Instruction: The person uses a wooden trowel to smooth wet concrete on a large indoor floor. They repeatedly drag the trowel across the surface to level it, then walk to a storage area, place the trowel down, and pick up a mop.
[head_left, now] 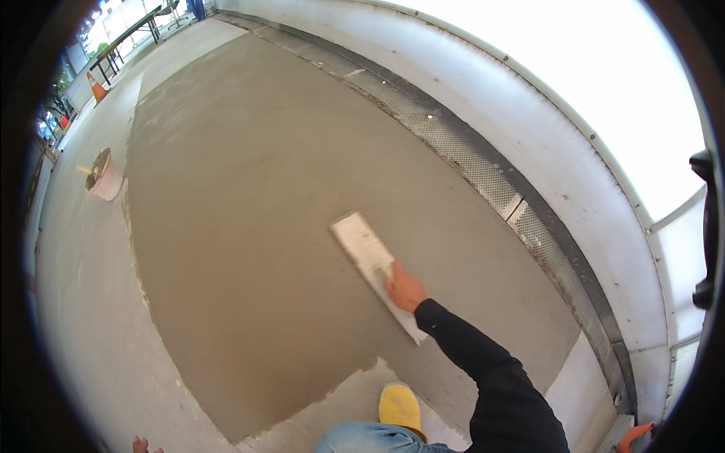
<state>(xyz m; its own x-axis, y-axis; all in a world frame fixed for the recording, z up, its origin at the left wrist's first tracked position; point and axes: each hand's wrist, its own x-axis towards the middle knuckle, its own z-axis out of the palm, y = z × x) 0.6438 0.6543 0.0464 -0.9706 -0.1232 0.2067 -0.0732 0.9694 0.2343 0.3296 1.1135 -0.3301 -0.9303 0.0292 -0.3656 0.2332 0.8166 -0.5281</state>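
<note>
My right hand (405, 288) is closed round the handle of a long, pale rectangular hand float (361, 240). The float lies slantwise on a wide patch of smooth, wet-looking grey-brown cement (249, 196), its far end pointing up and to the left. A black sleeve covers my right arm. At the bottom left edge only a few fingertips of my left hand (141, 445) show, apart from each other and with nothing visible in them; the rest is cut off.
A yellow boot (400, 408) stands on pale floor by the cement's near edge. Left of the patch is a bucket (106, 181) with a tool in it; farther off stand an orange cone (96, 88) and a bench (124, 39). A perforated drain grate (468, 166) and white wall (559, 151) run along the right.
</note>
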